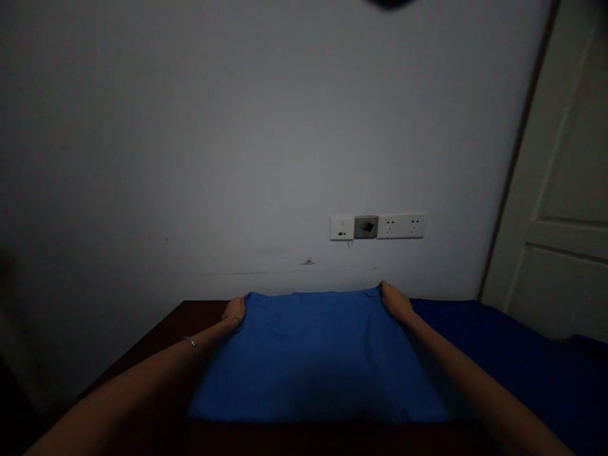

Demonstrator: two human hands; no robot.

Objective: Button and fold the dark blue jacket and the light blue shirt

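A light blue cloth point(313, 354), wider at its near edge than at its far one, is stretched out in the middle of the head view. Its far edge looks like a band, but whether it is a garment I cannot tell. My left hand point(234, 310) is closed on the far left corner, and a thin bracelet circles that wrist. At the far right corner, my right hand point(395, 303) pinches the fabric between thumb and fingers. Both arms reach forward on either side of the cloth. The near edge lies over the dark red tabletop point(166, 335).
Darker blue fabric point(517, 373) covers the right side of the table. Behind stands a pale wall point(266, 139) with a row of sockets point(401, 226) above the table's far edge. A panelled door point(570, 190) is at the right.
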